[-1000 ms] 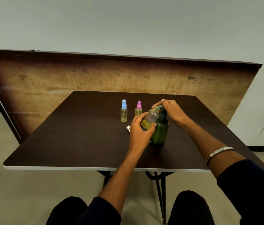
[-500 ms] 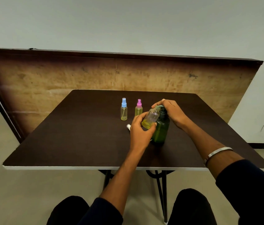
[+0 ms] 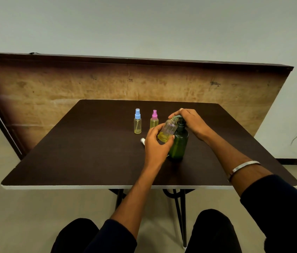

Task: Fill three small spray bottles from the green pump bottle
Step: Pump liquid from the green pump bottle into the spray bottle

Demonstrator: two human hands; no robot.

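Observation:
The green pump bottle [image 3: 179, 143] stands upright on the dark table [image 3: 89, 152]. My right hand [image 3: 191, 121] rests on top of its pump head. My left hand [image 3: 156, 145] holds a clear uncapped spray bottle [image 3: 168, 129], tilted, its mouth under the pump spout, with yellow liquid in its lower part. A spray bottle with a blue cap [image 3: 137, 121] and one with a pink cap [image 3: 154, 119] stand side by side behind my left hand; both hold yellowish liquid. A small white cap [image 3: 142, 140] lies on the table left of my left hand.
A tabletop panel [image 3: 71, 92] leans upright behind the table against the wall. The table's near edge [image 3: 89, 187] runs just in front of my knees, with black metal legs [image 3: 178, 207] below.
Both hands and the bottles keep the same pose; only the camera view shifts slightly. No clear change in the liquid level.

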